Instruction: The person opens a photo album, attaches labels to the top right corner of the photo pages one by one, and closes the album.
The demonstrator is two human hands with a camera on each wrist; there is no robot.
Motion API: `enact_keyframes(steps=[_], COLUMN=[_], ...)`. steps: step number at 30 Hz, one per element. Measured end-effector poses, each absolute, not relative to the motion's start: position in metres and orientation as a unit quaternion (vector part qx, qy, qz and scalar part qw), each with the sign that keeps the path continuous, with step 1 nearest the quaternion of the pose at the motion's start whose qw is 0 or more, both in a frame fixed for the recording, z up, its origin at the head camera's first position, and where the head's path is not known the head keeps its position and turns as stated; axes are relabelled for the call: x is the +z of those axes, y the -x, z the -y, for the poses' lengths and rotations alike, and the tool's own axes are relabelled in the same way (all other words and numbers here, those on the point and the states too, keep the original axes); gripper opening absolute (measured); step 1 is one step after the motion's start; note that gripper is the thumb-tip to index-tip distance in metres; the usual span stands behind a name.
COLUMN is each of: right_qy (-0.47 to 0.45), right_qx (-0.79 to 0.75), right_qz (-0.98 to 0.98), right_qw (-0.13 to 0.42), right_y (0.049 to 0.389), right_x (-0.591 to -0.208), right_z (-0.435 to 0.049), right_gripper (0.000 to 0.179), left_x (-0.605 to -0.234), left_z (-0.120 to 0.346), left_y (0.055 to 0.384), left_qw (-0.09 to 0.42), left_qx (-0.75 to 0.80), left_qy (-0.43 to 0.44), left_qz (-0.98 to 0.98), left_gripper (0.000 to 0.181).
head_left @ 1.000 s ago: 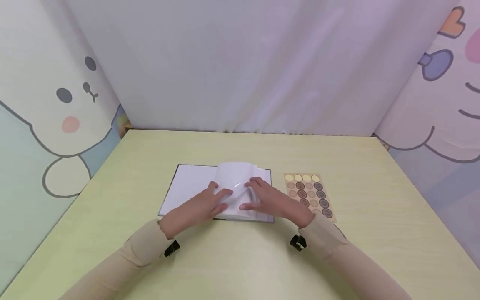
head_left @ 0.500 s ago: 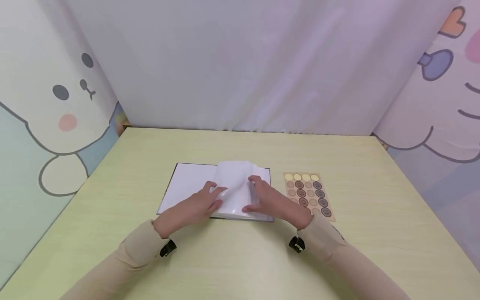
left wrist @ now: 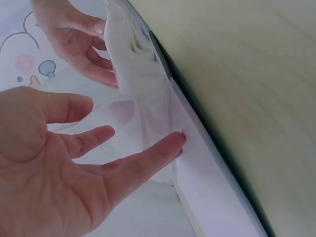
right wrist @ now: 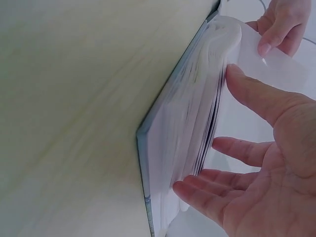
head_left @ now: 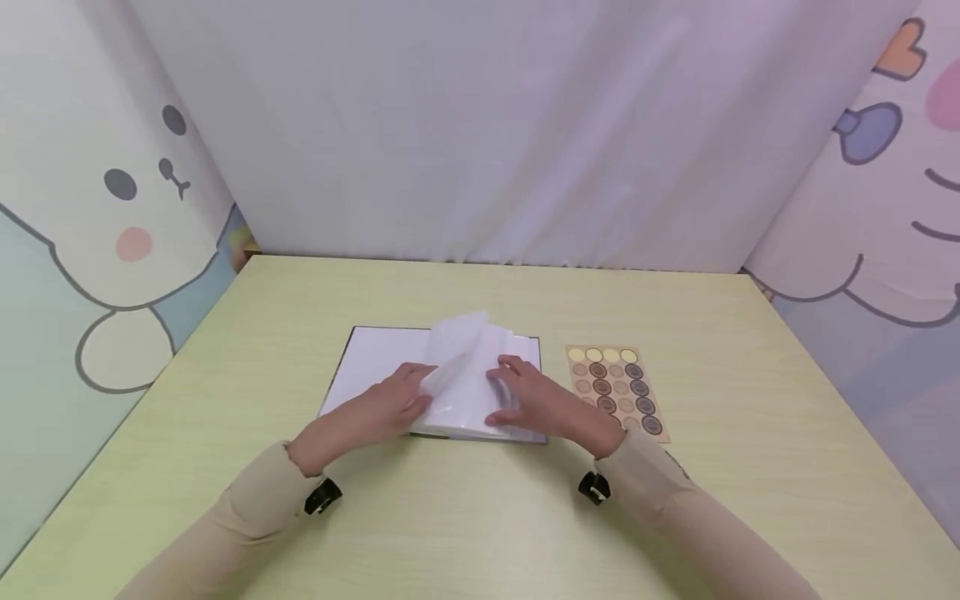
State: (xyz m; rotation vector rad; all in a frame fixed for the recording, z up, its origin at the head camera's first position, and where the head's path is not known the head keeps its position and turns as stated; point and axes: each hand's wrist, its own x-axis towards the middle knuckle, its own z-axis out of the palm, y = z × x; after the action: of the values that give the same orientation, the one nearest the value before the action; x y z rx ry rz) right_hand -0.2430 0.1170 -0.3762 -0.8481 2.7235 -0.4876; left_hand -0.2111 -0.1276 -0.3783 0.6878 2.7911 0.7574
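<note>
An open album (head_left: 375,354) with a white inside cover and translucent plastic pages lies on the table in the head view. My left hand (head_left: 372,408) pinches the edge of a page (head_left: 456,337), which bends up and leftward from the stack. Seen from the right wrist, the left thumb lies on top of that sheet (right wrist: 282,63). On the opposite side, my right hand (head_left: 546,402) rests at the stack's right edge, thumb and fingers spread. The right wrist view shows its fingertips (right wrist: 183,190) against the layered page edges (right wrist: 195,118). The left fingers behind the page are partly hidden.
A tan sheet of round stickers (head_left: 622,387), in yellow, brown and dark grey, lies right of the album, partly under the right forearm. The pale wooden table (head_left: 480,517) ends at a white curtain (head_left: 450,133). Cartoon-printed cloths hang left and right.
My left hand has moved left, drawing the page's edge up and over so it now folds leftward. The right hand has stayed at nearly the same place by the stack.
</note>
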Motion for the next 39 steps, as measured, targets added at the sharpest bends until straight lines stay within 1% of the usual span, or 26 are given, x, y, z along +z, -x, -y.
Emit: enact_keyframes(steps=[4, 8, 18, 23, 27, 30, 35, 39], right_qy=[0.29, 0.29, 0.286, 0.289, 0.292, 0.293, 0.297, 0.297], right_qx=[-0.16, -0.154, -0.154, -0.154, -0.158, -0.158, -0.152, -0.148], right_qz=[-0.935, -0.935, -0.937, -0.936, -0.934, -0.934, -0.934, -0.934], right_qw=[0.129, 0.131, 0.13, 0.13, 0.131, 0.133, 0.132, 0.13], right_y=[0.243, 0.242, 0.242, 0.242, 0.242, 0.242, 0.242, 0.242], right_x=[-0.376, -0.377, -0.376, -0.375, -0.375, -0.375, -0.375, -0.375], right_z=[-0.117, -0.118, -0.119, -0.119, -0.118, -0.118, -0.117, -0.118], right_gripper=[0.07, 0.07, 0.07, 0.07, 0.07, 0.071, 0.072, 0.073], left_x=[-0.378, -0.376, -0.367, -0.368, -0.368, -0.366, -0.363, -0.363], left_z=[0.137, 0.145, 0.16, 0.169, 0.178, 0.184, 0.194, 0.202], left_y=[0.21, 0.208, 0.203, 0.2, 0.196, 0.194, 0.191, 0.19], left_qw=[0.076, 0.081, 0.093, 0.099, 0.09, 0.085, 0.084, 0.086], left_qx=[0.274, 0.28, 0.301, 0.31, 0.316, 0.321, 0.314, 0.316], left_qy=[-0.239, -0.234, -0.187, -0.176, -0.175, -0.174, -0.162, -0.153], left_qz=[-0.928, -0.927, -0.931, -0.929, -0.928, -0.927, -0.932, -0.932], left_gripper=[0.048, 0.051, 0.058, 0.061, 0.052, 0.051, 0.06, 0.063])
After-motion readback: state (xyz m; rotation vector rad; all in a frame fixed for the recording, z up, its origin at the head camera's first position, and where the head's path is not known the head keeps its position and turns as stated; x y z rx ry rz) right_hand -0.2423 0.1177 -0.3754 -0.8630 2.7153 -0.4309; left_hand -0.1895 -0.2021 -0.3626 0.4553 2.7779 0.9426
